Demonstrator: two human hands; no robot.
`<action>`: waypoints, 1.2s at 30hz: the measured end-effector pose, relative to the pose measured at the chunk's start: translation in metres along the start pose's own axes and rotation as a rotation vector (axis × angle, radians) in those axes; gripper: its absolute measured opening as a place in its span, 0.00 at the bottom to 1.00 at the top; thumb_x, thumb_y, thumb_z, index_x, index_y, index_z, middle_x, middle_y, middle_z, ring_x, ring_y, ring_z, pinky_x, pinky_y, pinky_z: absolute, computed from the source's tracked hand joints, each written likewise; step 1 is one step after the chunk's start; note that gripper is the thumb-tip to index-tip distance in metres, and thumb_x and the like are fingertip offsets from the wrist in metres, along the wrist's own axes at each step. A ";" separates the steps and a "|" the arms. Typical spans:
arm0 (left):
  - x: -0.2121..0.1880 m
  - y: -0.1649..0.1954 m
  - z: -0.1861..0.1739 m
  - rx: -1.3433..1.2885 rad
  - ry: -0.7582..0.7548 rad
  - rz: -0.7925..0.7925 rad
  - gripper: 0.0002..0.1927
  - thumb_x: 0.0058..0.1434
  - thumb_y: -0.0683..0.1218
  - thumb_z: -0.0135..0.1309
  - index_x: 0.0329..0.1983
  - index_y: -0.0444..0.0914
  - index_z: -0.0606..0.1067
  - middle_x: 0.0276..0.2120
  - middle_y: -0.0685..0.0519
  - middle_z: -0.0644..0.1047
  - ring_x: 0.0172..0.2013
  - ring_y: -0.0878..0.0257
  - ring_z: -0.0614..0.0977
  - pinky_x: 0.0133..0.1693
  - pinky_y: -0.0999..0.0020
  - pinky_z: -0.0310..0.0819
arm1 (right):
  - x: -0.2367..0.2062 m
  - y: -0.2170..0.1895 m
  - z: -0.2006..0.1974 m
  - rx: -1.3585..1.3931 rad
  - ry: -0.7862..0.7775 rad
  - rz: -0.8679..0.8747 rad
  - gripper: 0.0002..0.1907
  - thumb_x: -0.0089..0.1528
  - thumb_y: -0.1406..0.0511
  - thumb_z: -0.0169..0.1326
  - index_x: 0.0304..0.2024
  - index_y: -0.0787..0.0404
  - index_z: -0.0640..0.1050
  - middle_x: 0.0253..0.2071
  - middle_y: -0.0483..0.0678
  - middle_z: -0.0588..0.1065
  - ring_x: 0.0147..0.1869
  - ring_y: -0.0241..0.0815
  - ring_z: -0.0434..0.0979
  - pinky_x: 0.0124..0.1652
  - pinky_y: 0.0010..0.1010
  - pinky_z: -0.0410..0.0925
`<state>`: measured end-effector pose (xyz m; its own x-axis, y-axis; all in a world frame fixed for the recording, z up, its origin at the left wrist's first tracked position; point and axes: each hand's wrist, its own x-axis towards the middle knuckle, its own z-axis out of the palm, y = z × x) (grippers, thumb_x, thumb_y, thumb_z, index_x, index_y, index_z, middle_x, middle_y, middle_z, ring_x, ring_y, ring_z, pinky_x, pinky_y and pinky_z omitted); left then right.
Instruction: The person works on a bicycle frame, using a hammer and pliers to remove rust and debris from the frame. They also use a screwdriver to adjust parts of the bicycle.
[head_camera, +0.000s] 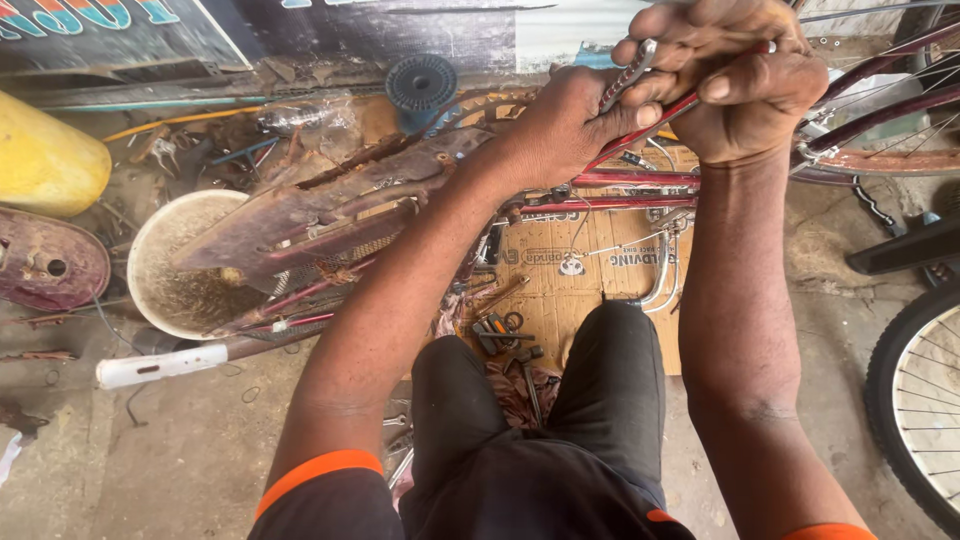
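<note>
Nearest, small hand tools (505, 335) lie on flattened cardboard (600, 300) on the floor by the person's knees. Beyond, both arms reach out straight to the maroon bicycle frame (640, 180). The left hand (565, 125) is closed around a frame tube; the right hand (745, 85) grips a metal spanner (625, 75). Seemingly a fastener is being worked; next needs steady turning force.

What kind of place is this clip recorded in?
Most likely a small bicycle repair workshop. Both hands, left hand and right hand, work with a spanner on a red bicycle frame; loose tools lie on flattened cardboard, and a spoked wheel stands nearby.
</note>
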<state>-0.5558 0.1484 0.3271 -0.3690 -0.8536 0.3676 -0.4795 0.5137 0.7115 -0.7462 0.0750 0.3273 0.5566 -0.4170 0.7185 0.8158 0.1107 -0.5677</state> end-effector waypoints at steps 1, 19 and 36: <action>-0.001 0.000 0.001 0.016 0.006 0.015 0.21 0.70 0.59 0.53 0.37 0.37 0.79 0.18 0.54 0.75 0.24 0.65 0.81 0.29 0.62 0.74 | 0.001 0.000 -0.002 0.031 -0.011 0.011 0.31 0.50 0.78 0.42 0.58 0.78 0.72 0.57 0.78 0.72 0.61 0.74 0.76 0.51 0.54 0.78; -0.025 -0.001 0.006 0.002 0.064 0.054 0.20 0.70 0.58 0.52 0.45 0.35 0.75 0.23 0.51 0.78 0.28 0.65 0.85 0.31 0.64 0.81 | 0.014 0.004 -0.007 0.106 -0.404 0.049 0.33 0.55 0.78 0.41 0.65 0.80 0.67 0.60 0.85 0.67 0.64 0.81 0.71 0.53 0.61 0.77; -0.034 -0.027 0.003 -0.585 -0.039 -0.161 0.32 0.63 0.68 0.57 0.44 0.33 0.79 0.31 0.50 0.82 0.34 0.64 0.86 0.37 0.67 0.84 | 0.010 0.029 -0.005 0.069 -0.203 0.033 0.29 0.53 0.74 0.43 0.58 0.77 0.74 0.49 0.72 0.77 0.50 0.67 0.82 0.52 0.53 0.77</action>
<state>-0.5330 0.1638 0.2938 -0.3621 -0.9074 0.2133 -0.0190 0.2360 0.9716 -0.7181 0.0692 0.3157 0.5980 -0.2230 0.7698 0.8013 0.1857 -0.5687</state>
